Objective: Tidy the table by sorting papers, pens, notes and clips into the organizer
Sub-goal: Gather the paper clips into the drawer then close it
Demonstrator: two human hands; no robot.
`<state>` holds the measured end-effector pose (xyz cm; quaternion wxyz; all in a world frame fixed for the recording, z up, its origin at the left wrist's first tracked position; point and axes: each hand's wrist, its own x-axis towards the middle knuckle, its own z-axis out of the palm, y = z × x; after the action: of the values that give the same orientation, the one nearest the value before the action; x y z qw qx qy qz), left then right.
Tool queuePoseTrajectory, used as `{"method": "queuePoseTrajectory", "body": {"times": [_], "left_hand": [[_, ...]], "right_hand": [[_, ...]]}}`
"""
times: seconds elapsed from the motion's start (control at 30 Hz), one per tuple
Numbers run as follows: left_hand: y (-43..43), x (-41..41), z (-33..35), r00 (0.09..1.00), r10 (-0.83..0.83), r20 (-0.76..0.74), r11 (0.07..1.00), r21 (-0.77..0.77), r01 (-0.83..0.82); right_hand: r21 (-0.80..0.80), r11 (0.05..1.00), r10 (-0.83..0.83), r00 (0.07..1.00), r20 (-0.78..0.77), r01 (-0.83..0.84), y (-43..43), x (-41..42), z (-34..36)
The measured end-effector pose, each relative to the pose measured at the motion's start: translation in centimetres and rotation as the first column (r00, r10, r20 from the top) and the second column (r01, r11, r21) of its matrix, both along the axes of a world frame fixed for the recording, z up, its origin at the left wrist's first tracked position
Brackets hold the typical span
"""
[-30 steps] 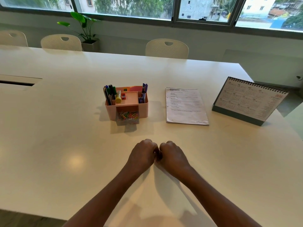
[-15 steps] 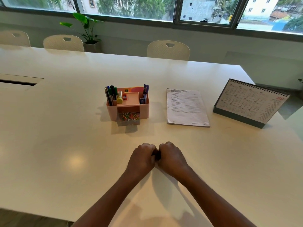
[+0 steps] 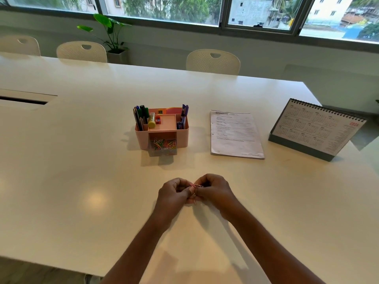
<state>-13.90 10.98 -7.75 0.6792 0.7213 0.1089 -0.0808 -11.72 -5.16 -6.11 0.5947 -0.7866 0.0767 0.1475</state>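
Note:
A pink desk organizer stands mid-table with pens in its left slot, more pens on the right, and a clear front drawer of coloured paper clips. A stack of printed papers lies flat to its right. Near the front edge, my left hand and my right hand meet fingertip to fingertip. Between them they pinch a small paper clip, mostly hidden by the fingers.
A desk calendar stands at the right end of the white table. A cable slot is cut into the table at far left. Several white chairs and a potted plant line the far side under the windows.
Both hands were closed fists pressed together on the table. Now the fingers have loosened and turned up, showing a small clip pinched between them.

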Motion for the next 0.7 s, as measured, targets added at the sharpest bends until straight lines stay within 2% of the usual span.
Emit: {"method": "queuePoseTrajectory", "body": {"times": [0.07, 0.23, 0.4, 0.7], "left_hand": [[0.2, 0.2, 0.1, 0.999, 0.016, -0.042, 0.989, -0.149, -0.022], [0.9, 1.7, 0.5, 0.992, 0.041, -0.121, 0.955, -0.286, -0.074], [1.7, 3.4, 2.5, 0.989, 0.098, -0.106, 0.938, -0.322, -0.128], [4.8, 7.9, 7.0, 0.975, 0.206, -0.086, 0.907, -0.358, -0.223]], "right_hand": [[0.106, 0.994, 0.001, 1.000, -0.032, 0.003, 0.1, 0.3, 0.4], [0.286, 0.958, 0.041, 0.995, -0.087, -0.014, 0.8, 1.7, 1.8], [0.333, 0.943, 0.069, 0.992, -0.110, -0.029, 2.2, 4.1, 3.4], [0.353, 0.931, 0.093, 0.996, 0.019, -0.093, 6.1, 9.2, 6.9]]}}
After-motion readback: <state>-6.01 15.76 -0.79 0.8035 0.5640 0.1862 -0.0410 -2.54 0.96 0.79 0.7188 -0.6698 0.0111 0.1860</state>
